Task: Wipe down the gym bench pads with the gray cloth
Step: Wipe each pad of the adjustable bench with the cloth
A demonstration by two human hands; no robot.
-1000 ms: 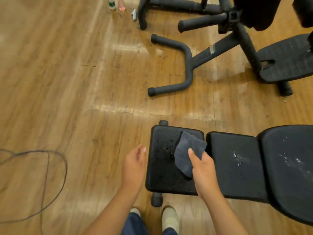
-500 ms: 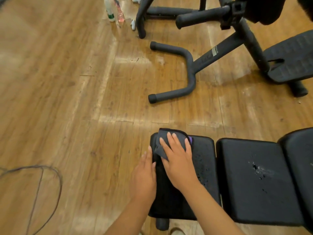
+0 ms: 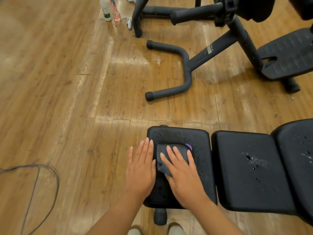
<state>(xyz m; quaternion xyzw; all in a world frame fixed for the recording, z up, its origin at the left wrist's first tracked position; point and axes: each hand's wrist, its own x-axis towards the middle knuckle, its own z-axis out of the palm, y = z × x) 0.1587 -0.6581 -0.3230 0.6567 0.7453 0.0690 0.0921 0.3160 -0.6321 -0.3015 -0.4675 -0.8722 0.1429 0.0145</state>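
Under my right hand [image 3: 183, 173] lay the gray cloth [image 3: 171, 152], pressed flat against the end pad [image 3: 194, 138] of the black gym bench. The fingers of that hand were straight and spread over the cloth, so the grip was wide and flat, pressing rather than pinching. A small purple edge showed at the cloth's far right corner, just past my fingertips. Just left of the cloth, my left hand [image 3: 139, 172] rested with its fingers straight and together, lying along the left edge of the same pad; that grip was also wide and held nothing. Small droplets dotted the pad around the cloth. To the right of my right hand sat the middle pad [image 3: 250, 168], speckled with droplets, and beyond it the edge of a third pad [image 3: 298, 150], also wet. Far ahead of both hands, on the wooden floor [image 3: 67, 99], stood the black frame of another exercise machine [image 3: 220, 46]. Well ahead and to the left, bottles [image 3: 105, 10] stood on the floor. Far left of my left hand, a thin cable [image 3: 33, 184] looped across the boards.
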